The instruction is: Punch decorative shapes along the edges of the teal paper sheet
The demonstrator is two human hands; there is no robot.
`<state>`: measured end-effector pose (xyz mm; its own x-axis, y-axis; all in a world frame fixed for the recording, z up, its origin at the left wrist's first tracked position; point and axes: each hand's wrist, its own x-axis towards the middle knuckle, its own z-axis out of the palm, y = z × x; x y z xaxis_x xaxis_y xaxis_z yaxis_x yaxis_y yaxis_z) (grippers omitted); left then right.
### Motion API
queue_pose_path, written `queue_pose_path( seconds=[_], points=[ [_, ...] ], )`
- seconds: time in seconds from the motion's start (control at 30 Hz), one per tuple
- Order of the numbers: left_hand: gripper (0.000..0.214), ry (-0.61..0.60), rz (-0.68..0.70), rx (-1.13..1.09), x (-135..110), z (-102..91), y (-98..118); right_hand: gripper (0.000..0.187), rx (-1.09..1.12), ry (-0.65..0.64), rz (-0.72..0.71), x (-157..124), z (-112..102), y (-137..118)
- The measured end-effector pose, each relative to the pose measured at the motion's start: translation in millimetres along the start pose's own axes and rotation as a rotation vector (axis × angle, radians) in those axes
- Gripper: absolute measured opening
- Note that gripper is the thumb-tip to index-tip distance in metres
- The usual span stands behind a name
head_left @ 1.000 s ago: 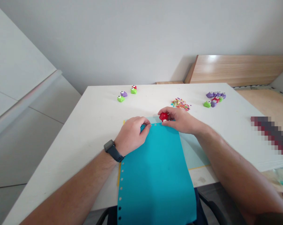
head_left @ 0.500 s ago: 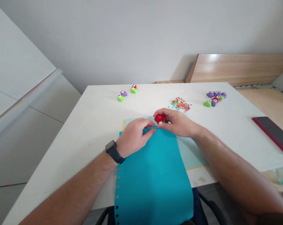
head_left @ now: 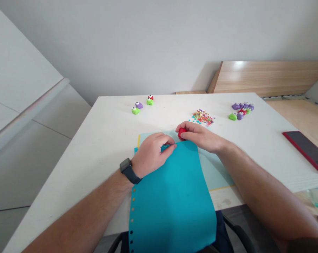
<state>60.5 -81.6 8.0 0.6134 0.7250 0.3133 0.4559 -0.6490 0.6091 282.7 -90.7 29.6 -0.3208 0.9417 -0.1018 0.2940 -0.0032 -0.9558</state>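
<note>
Left fingers (head_left: 170, 150) pinch the blue sheet (head_left: 174, 196) by its far edge; right fingers (head_left: 184, 124) grip a red punch (head_left: 181, 133) there.
Edge-punching seems in hand over the bench (head_left: 108, 130); the next press calls for steady alignment.

One bright blue sheet (head_left: 172, 196), one shiny red lump (head_left: 181, 132), one black watch (head_left: 127, 167), one flat black-and-red gadget (head_left: 306, 151). Four green toys with googly eyes (head_left: 136, 111), six purple ones (head_left: 140, 105), at least two red ones (head_left: 152, 98). Tiny bright bits (head_left: 203, 117): too many.
</note>
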Motion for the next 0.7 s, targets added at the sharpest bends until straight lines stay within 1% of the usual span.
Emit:
queue_pose_path(
  seconds=[0.07,0.13,0.17,0.3,0.43,0.5,0.6,0.7],
  points=[
    [0.013,0.000,0.015,0.001,0,-0.9,1,0.013,0.051,0.019,0.046,2,0,2],
    [0.013,-0.004,0.035,-0.001,1,-1.9,1,0.012,0.093,0.012,0.074,3,-1,4],
    [0.012,-0.007,0.045,-0.002,1,-2.3,1,0.013,0.104,-0.007,0.089,3,-2,5],
    [0.011,-0.014,0.080,0.010,1,-2.9,1,0.019,0.096,-0.146,0.181,2,-6,9],
    [0.010,-0.006,0.099,0.030,0,-3.0,1,0.032,0.057,-0.219,0.204,1,-12,11],
    [0.011,-0.005,0.104,0.038,0,-3.2,1,0.035,0.057,-0.248,0.221,1,-13,10],
    [0.010,-0.007,0.106,0.049,0,-3.5,1,0.034,0.068,-0.277,0.236,0,-13,7],
    [0.008,-0.011,0.106,0.053,0,-3.4,1,0.028,0.056,-0.254,0.231,0,-11,4]
  ],
)
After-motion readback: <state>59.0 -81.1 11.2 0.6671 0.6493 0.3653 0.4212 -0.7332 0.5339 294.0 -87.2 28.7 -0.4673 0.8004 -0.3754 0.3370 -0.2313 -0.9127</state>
